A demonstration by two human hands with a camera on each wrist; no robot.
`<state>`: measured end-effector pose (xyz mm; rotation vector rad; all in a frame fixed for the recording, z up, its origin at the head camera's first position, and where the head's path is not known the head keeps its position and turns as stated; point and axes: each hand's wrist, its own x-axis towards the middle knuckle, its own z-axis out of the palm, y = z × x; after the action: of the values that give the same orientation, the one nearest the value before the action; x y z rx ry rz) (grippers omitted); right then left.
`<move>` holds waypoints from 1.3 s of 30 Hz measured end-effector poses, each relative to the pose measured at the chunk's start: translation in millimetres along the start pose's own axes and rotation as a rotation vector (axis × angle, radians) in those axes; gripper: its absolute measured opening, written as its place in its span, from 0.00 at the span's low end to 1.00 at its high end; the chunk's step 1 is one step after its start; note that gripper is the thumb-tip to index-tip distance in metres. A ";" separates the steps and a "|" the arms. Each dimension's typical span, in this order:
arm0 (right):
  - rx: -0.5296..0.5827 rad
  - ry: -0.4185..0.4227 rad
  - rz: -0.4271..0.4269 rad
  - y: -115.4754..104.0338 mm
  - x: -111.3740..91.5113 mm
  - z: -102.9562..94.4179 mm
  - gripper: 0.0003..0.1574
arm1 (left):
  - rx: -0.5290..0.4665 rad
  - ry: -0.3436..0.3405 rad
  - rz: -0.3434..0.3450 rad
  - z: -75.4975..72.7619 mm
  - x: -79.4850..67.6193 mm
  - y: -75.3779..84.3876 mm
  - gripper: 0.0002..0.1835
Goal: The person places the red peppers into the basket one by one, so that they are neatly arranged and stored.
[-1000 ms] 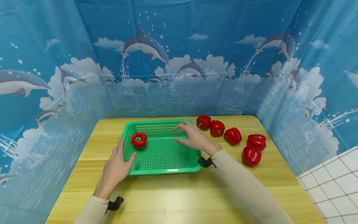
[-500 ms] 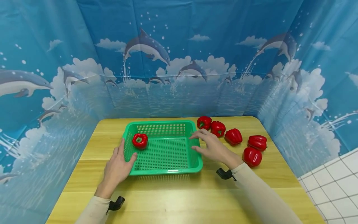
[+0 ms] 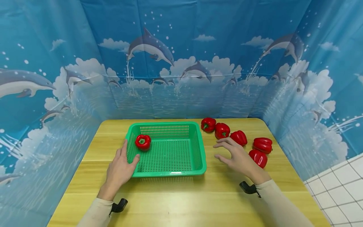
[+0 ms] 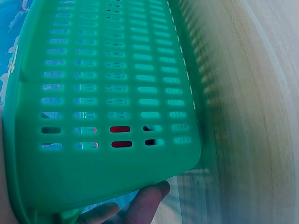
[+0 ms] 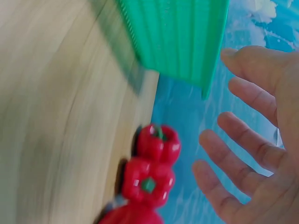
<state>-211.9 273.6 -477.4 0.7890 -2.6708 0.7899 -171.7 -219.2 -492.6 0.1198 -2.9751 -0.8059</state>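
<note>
A green plastic basket [image 3: 170, 173] with slotted walls stands on the table, one red bell pepper [image 3: 143, 142] inside at its left. My left hand [image 3: 120, 168] holds the basket's near left corner, thumb over the rim and fingers along the outside of the left wall; in the left wrist view fingertips [image 4: 147, 203] show past the basket's edge. To the right of the basket, my right hand [image 3: 236, 157] hovers with spread, slightly bent fingers and nothing in them. Closest to it are a red bell pepper [image 3: 239, 137] behind its fingers and another pepper [image 3: 258, 158] partly hidden by the hand.
More red bell peppers lie at the back right: one [image 3: 208, 125] beside the basket's far corner, another [image 3: 222, 130] touching it, and one [image 3: 262, 145] further right. A dolphin-print curtain [image 3: 181, 97] closes off the back of the wooden table [image 3: 170, 205].
My right hand has moved out from over the basket to the right, towards the peppers on the table, its fingers empty. The left hand stays at the basket's corner.
</note>
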 end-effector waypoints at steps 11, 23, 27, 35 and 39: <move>-0.152 0.177 0.026 46.4 -37.8 -22.6 0.28 | 0.001 0.009 0.001 1.3 -1.4 0.0 0.53; -0.116 0.195 0.222 80.6 -70.1 -45.9 0.36 | -0.002 0.012 0.013 -0.4 2.0 2.8 0.53; -0.099 0.162 0.290 89.3 -78.1 -45.6 0.38 | -0.005 0.006 0.007 0.1 2.3 1.0 0.53; -0.110 0.149 0.364 104.0 -89.8 -40.5 0.41 | 0.002 0.001 -0.001 -0.9 0.8 -0.7 0.53; -0.097 0.135 0.386 109.8 -92.6 -40.6 0.41 | -0.003 -0.004 0.003 0.3 0.8 -0.6 0.53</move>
<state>-194.1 413.7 -525.5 0.1870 -2.7464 0.7566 -172.6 -219.7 -493.1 0.1139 -2.9766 -0.8111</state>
